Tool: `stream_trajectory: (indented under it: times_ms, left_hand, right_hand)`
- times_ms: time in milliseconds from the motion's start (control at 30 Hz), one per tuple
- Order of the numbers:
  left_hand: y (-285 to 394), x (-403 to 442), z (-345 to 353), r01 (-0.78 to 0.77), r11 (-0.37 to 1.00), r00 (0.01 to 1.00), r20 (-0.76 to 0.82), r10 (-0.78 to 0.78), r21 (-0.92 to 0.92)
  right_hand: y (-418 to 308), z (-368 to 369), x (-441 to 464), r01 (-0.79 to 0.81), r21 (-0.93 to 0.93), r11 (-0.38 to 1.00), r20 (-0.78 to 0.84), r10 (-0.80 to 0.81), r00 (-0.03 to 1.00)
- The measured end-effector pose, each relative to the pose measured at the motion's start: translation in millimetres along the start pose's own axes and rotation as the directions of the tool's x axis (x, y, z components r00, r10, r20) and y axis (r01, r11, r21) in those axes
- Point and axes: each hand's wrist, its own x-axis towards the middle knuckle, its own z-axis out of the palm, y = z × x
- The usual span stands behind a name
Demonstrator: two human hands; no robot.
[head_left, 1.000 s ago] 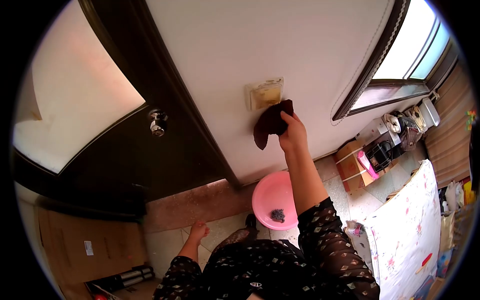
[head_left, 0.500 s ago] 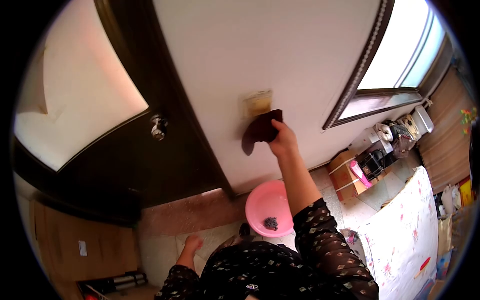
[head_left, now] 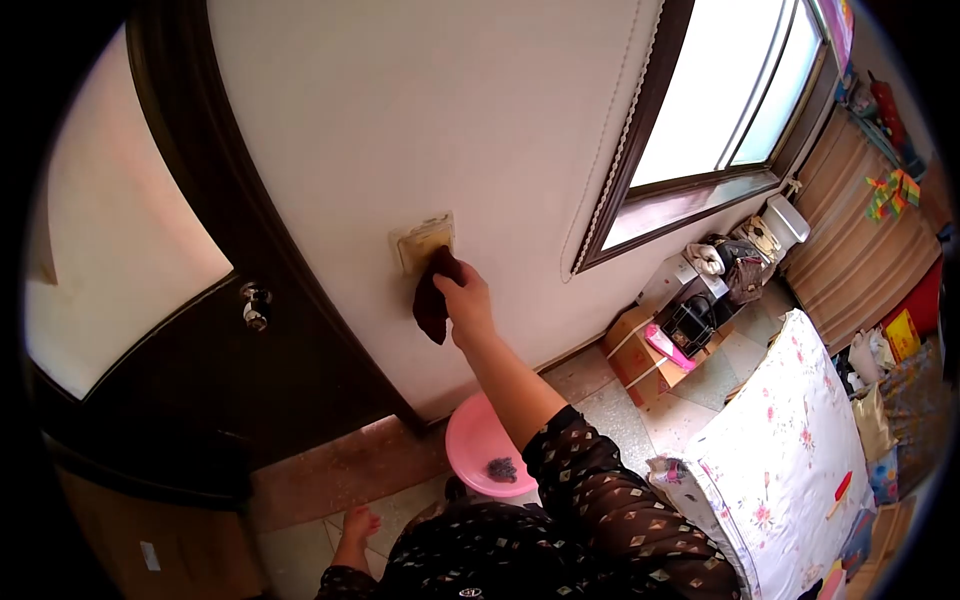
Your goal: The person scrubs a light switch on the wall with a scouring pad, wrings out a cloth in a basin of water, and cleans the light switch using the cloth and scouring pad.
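A dark reddish-brown cloth (head_left: 434, 298) is gripped in my right hand (head_left: 468, 305), its top against the lower right part of a yellowed switch plate (head_left: 425, 242) on the white wall. The fingers behind the cloth are partly hidden. Low at my side hangs my left hand (head_left: 361, 522), touching nothing, its fingers loosely curled and small in view; what it holds, if anything, is too small to make out. On the floor beneath my right forearm sits a pink basin (head_left: 470, 440) with a grey scrubbing pad (head_left: 501, 469) inside.
A dark door (head_left: 190, 370) with a round metal knob (head_left: 256, 306) stands at the left. At the right are a window (head_left: 715, 90), a cardboard box (head_left: 640, 350) with bags near it, and a flower-patterned mattress (head_left: 780, 460). A large brown carton lies at lower left.
The view has swung right, so the wall, door and basin appear further left. The cloth has gone from spread out to more bunched and now overlaps the plate's lower right corner.
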Motion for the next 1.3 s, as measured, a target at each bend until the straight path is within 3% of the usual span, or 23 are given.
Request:
stream_trajectory:
  times_ms: [67,133,267,333,367,400,467,533,600,700,767,833,933,1000,1067,1233,1300]
  left_hand:
    - [-2,0,1,0.030,1.000,0.999,-0.017,-0.030,-0.008]
    - [-1,-1,0,-0.070,0.997,0.998,0.005,0.070,-0.041]
    - [19,-3,4,-0.097,0.995,0.992,0.078,0.099,-0.033]
    - [33,1,10,-0.168,0.984,0.980,0.100,0.173,-0.052]
    - [40,5,16,-0.233,0.959,0.963,0.100,0.250,-0.160]
    - [48,6,22,-0.291,0.920,0.942,0.090,0.324,-0.263]
    - [95,-17,38,-0.382,0.884,0.898,0.118,0.424,-0.269]
    - [159,-66,57,-0.526,0.800,0.785,0.197,0.588,-0.290]
    - [179,-70,67,-0.575,0.795,0.752,0.259,0.606,-0.193]
    - [234,-109,94,-0.689,0.654,0.564,0.336,0.754,-0.313]
    - [243,-124,104,-0.688,0.643,0.524,0.382,0.761,-0.337]
    - [255,-145,115,-0.420,0.706,0.414,0.572,0.708,-0.571]
    - [253,-148,125,-0.374,0.774,0.369,0.684,0.629,-0.511]
    - [248,-150,131,-0.370,0.784,0.414,0.666,0.620,-0.499]
    - [244,-143,133,-0.474,0.739,0.504,0.540,0.674,-0.479]
    - [236,-136,124,-0.559,0.722,0.564,0.451,0.691,-0.407]
    - [236,-139,123,-0.577,0.699,0.564,0.412,0.716,-0.423]
  right_hand:
    - [2,-5,-1,-0.041,-0.009,0.999,0.038,0.041,0.998]
    - [1,-10,-11,-0.051,-0.003,0.999,0.119,0.051,0.992]
    - [16,-40,-26,-0.167,0.046,0.985,0.170,0.157,0.973]
    - [17,-56,-33,-0.302,0.103,0.948,0.219,0.275,0.936]
    - [18,-62,-36,-0.313,0.104,0.944,0.223,0.285,0.932]
    - [19,-68,-40,-0.342,0.132,0.930,0.252,0.302,0.919]
    - [17,-79,-43,-0.381,0.161,0.911,0.281,0.327,0.902]
    - [17,-89,-47,-0.423,0.213,0.881,0.403,0.316,0.859]
    - [11,-94,-42,-0.443,0.225,0.868,0.437,0.316,0.842]
    - [1,-97,-58,-0.569,0.339,0.749,0.537,0.343,0.771]
    - [5,-105,-65,-0.637,0.367,0.678,0.574,0.373,0.729]
    - [5,-110,-67,-0.688,0.389,0.613,0.615,0.384,0.689]
    - [6,-116,-72,-0.735,0.402,0.546,0.664,0.378,0.644]
    - [6,-119,-74,-0.709,0.368,0.601,0.602,0.427,0.674]
    - [7,-127,-74,-0.674,0.342,0.655,0.577,0.420,0.701]
    - [20,-141,-82,-0.637,0.182,0.749,0.471,0.502,0.725]
    - [24,-142,-88,-0.608,-0.087,0.789,0.272,0.606,0.747]
